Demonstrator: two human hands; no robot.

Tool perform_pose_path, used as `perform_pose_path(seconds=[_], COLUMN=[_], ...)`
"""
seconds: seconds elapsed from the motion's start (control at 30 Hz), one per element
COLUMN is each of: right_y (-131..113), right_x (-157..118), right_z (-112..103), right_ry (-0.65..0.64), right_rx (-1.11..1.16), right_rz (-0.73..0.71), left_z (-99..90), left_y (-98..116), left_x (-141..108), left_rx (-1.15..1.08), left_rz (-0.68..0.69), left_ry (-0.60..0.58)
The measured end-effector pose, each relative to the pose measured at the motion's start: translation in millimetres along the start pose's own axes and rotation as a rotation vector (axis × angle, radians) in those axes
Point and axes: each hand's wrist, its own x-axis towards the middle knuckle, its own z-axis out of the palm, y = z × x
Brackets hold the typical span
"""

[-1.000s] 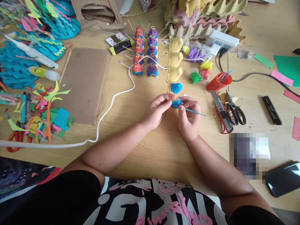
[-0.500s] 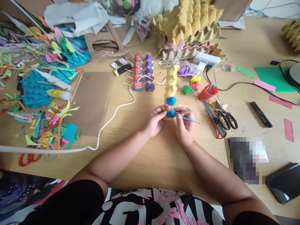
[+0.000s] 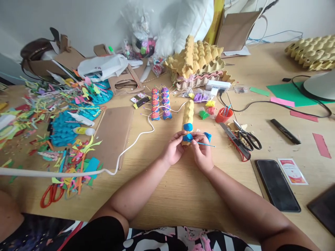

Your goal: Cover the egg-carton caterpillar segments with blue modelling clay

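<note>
A strip of yellow egg carton (image 3: 188, 111) stretches away from me, with blue clay (image 3: 187, 127) on its nearer cups. My left hand (image 3: 172, 150) pinches the near end of the strip from the left. On the other side, my right hand (image 3: 203, 156) grips a thin blue modelling tool (image 3: 208, 144), its inner end at the nearest blue patch. My fingers partly cover that cup. Just beyond the right hand lies a blue lump or packet (image 3: 208, 136). Two decorated carton strips, one red (image 3: 155, 101) and one purple (image 3: 165, 99), stand further back with pins sticking out.
A white cable (image 3: 136, 136) crosses the table on the left beside brown cardboard (image 3: 112, 136) and paper scraps. To the right are a red cup (image 3: 224, 115), a utility knife (image 3: 237, 141), black-handled scissors (image 3: 247, 136) and a phone (image 3: 277, 184). Egg trays (image 3: 204, 57) are stacked behind.
The camera view has tilted upward, so more of the back wall shows. Both hands stay on the egg carton strip; the modelling tool has turned slightly, and the blue lump beside the right hand shows more.
</note>
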Motion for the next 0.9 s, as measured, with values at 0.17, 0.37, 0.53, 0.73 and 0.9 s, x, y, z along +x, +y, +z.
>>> perform_pose_path(seconds=[0.17,0.37,0.53,0.73,0.9], right_y=[1.7,2.8,4.7,7.9,6.5], right_x=[1.6,3.5,5.0,7.8,9.5], right_z=[0.8,3.0,3.6,4.3,3.6], right_ry=[-0.010,0.000,0.020,0.018,0.018], right_rx=[0.038,0.127,0.143,0.149,0.150], right_rz=[0.033,0.085,0.115,0.133,0.154], left_z=[-0.4,0.5,0.2,3.4,7.3], left_y=[-1.7,-3.6,-6.3,-3.3,0.1], left_x=[1.3,2.6,4.0,3.5,1.8], left_rx=[-0.023,-0.053,-0.088,-0.101,-0.130], left_rz=[-0.020,-0.013,-0.022,-0.065,-0.083], left_ry=[0.016,0.012,0.052,0.103,0.135])
